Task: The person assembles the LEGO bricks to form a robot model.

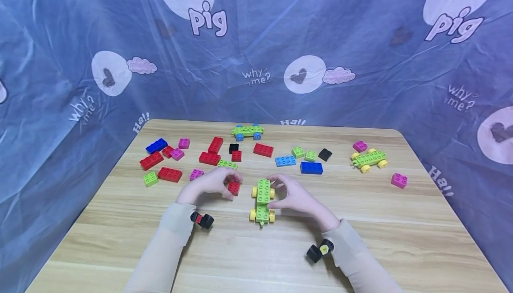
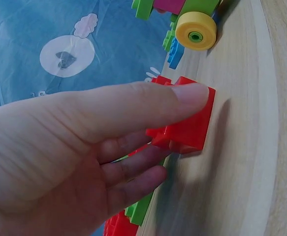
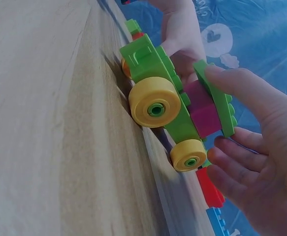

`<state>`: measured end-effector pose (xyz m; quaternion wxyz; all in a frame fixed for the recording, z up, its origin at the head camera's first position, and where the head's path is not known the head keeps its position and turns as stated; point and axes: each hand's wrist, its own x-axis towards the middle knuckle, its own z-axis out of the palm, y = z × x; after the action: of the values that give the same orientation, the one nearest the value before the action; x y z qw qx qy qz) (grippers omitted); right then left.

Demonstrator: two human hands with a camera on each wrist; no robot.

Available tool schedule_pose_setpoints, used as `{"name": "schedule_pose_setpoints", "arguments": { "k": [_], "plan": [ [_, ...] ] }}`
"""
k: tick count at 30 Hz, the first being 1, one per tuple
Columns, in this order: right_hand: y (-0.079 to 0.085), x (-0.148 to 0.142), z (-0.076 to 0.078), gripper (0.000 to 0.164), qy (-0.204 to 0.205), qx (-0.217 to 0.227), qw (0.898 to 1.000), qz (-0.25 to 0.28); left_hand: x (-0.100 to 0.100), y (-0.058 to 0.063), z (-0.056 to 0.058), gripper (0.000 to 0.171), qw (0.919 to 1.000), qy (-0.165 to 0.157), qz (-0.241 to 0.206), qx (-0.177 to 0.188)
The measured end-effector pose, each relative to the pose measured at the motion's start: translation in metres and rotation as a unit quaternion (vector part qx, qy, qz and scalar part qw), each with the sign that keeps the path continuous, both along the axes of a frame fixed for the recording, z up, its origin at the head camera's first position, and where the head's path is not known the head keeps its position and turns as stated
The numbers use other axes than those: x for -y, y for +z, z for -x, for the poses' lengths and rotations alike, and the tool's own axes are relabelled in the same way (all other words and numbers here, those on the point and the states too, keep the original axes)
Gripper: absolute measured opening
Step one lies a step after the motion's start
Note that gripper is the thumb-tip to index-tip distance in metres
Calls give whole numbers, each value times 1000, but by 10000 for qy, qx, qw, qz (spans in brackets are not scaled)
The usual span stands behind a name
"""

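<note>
The green car (image 1: 262,214) stands mid-tabletop (image 1: 224,257), well apart from every edge; the right hand's (image 1: 295,195) fingers grip its raised green brick (image 1: 263,190). Nearby, the left hand (image 1: 213,181) pinches a red brick (image 1: 234,188). Beyond: two other cars (image 1: 369,159), two dark-blue bricks (image 1: 311,168), five loose pink bricks (image 1: 399,180).

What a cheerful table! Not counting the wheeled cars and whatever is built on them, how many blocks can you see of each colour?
Red blocks: 8
Pink blocks: 5
Green blocks: 4
Dark blue blocks: 2
Black blocks: 2
Light blue block: 1
Total: 22
</note>
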<state>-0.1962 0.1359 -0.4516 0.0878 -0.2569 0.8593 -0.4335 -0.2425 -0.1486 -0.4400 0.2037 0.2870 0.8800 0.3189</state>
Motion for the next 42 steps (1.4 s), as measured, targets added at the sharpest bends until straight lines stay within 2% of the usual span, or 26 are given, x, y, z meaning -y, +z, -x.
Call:
{"name": "schedule_pose_setpoints", "arguments": {
  "k": [15,25,33,37,42],
  "plan": [
    [-3,-1,1,72,-84,135,9998,105,1,-2,1,50,9992,125,347,-152],
    [-2,-1,2,67,-38,130,9997,220,2,0,1,46,9992,136,335,-198],
    [-4,-2,3,65,-58,149,9995,272,-2,15,-3,48,9994,128,48,-312],
    [-4,-2,3,64,-62,141,9995,262,-9,23,-8,47,9991,235,2,-364],
    [-2,-1,2,63,-100,133,9996,216,-20,29,-13,49,9973,328,-148,-645]
  ]
}}
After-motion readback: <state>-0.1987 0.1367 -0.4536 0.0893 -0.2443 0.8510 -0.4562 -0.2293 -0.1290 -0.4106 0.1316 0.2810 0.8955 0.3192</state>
